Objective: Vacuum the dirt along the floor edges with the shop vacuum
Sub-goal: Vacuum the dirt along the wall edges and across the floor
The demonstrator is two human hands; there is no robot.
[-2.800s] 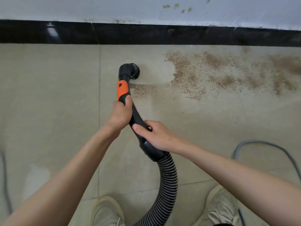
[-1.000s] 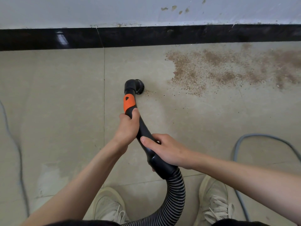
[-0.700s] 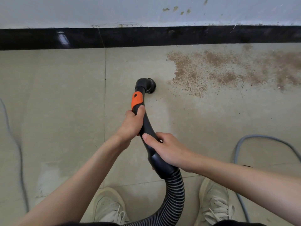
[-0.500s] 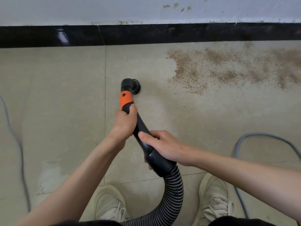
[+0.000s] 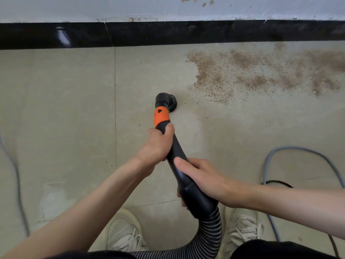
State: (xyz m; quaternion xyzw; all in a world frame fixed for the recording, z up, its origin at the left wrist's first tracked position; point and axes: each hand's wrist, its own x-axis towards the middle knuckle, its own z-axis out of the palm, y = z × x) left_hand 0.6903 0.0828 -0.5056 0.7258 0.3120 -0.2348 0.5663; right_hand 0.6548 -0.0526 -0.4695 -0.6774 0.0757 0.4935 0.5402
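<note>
A black vacuum wand [image 5: 174, 146] with an orange band [image 5: 161, 116] ends in a round brush nozzle [image 5: 167, 100] pressed to the beige tile floor. My left hand [image 5: 158, 144] grips the wand just below the orange band. My right hand [image 5: 201, 176] grips the wand lower down, where it joins the ribbed hose [image 5: 209, 236]. A wide patch of brown dirt [image 5: 252, 73] lies on the floor right of the nozzle, reaching toward the black baseboard [image 5: 168, 32]. A few specks lie between the nozzle and the patch.
A grey cable [image 5: 298, 150] loops on the floor at the right, and a thin cord [image 5: 16, 176] runs along the left edge. My two pale sneakers [image 5: 125, 232] stand at the bottom. A white wall [image 5: 130, 8] rises above the baseboard.
The nozzle has swept back and forth below the dirt patch's left end and now sits slightly right of where it was half a second ago. Both hands keep their grip.
</note>
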